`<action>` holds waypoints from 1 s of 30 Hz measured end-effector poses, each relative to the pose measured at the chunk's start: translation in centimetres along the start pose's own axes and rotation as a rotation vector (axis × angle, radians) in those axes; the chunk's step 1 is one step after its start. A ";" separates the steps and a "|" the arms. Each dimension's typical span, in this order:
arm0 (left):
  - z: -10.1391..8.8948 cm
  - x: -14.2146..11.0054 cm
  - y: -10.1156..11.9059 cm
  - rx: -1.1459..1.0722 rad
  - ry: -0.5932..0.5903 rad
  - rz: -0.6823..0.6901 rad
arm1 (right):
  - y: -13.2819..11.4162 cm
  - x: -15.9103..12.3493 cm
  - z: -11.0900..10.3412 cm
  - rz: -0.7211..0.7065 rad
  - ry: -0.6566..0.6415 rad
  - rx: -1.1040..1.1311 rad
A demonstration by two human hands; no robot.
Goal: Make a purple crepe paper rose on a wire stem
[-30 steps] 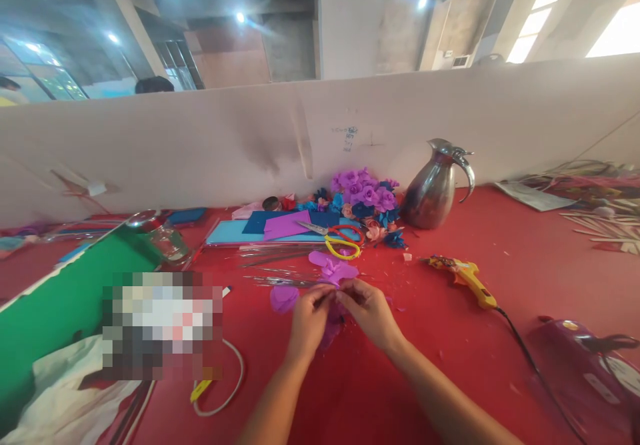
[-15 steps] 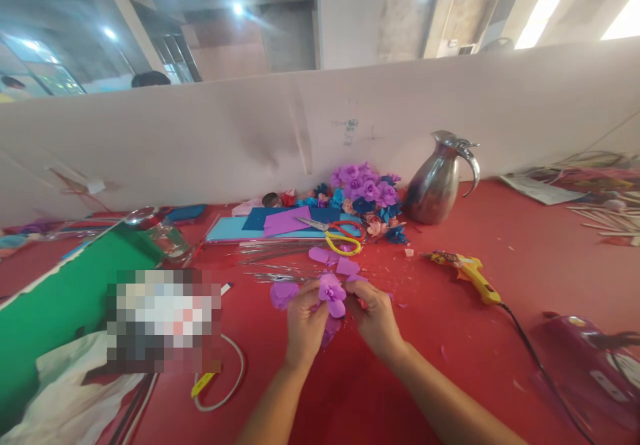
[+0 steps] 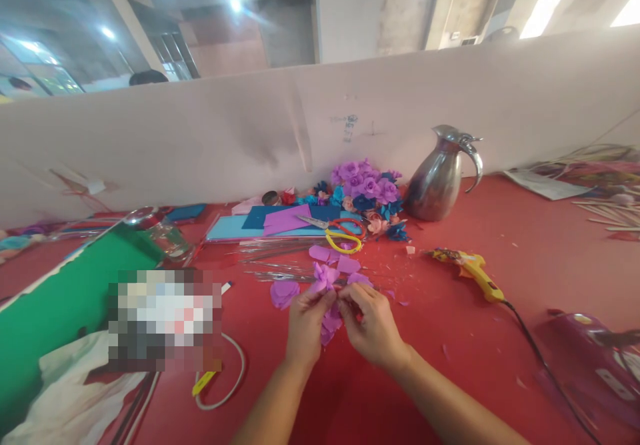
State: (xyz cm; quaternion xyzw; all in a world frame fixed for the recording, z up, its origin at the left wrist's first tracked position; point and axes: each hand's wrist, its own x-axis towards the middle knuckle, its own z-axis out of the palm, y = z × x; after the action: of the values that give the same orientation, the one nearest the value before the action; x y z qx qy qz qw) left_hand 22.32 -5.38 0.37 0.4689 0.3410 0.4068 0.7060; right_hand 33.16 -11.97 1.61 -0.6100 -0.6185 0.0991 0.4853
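Note:
A purple paper flower (image 3: 325,276) is pinched at its base by my left hand (image 3: 307,318), its petals tilted up and away. My right hand (image 3: 369,318) is closed close beside it, thumb and finger pressed together near the flower's base; what lies between them is too small to make out. Under and between the hands, loose purple paper petals (image 3: 331,327) lie on the red table (image 3: 330,398). More cut petals (image 3: 349,265) rest just beyond the fingers, and a round stack of purple petals (image 3: 285,293) sits left of my left hand.
Scissors (image 3: 343,239) with red and yellow handles lie on coloured paper sheets (image 3: 227,228). Finished paper flowers (image 3: 363,181) are heaped beside a metal jug (image 3: 437,177). At right lie a yellow glue gun (image 3: 477,278) with its cord and a purple device (image 3: 593,345). A glass jar (image 3: 167,238) stands left.
The flower has tipped from facing me to pointing up and away. My right hand has come inward to the flower's base, its fingers closer to my left hand.

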 end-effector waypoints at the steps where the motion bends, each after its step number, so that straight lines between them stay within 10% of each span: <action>1: 0.1 0.0 0.0 -0.041 -0.006 -0.019 | 0.0 0.0 0.1 0.030 -0.006 0.014; 14: -1.4 1.3 0.2 0.051 0.126 -0.058 | 2.6 1.9 0.0 0.335 0.112 0.146; 24: -2.5 3.2 -1.7 0.100 0.133 -0.027 | 6.6 18.2 -2.3 0.207 0.187 -0.018; 30: -2.3 2.5 -0.9 0.019 0.127 -0.040 | 6.4 12.7 -1.1 0.238 0.086 0.067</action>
State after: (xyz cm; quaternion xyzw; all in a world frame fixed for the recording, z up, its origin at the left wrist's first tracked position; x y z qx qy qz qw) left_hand 21.63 -2.47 -1.45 0.4417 0.3983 0.4183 0.6866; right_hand 40.91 -0.17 3.67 -0.6663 -0.5169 0.1503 0.5160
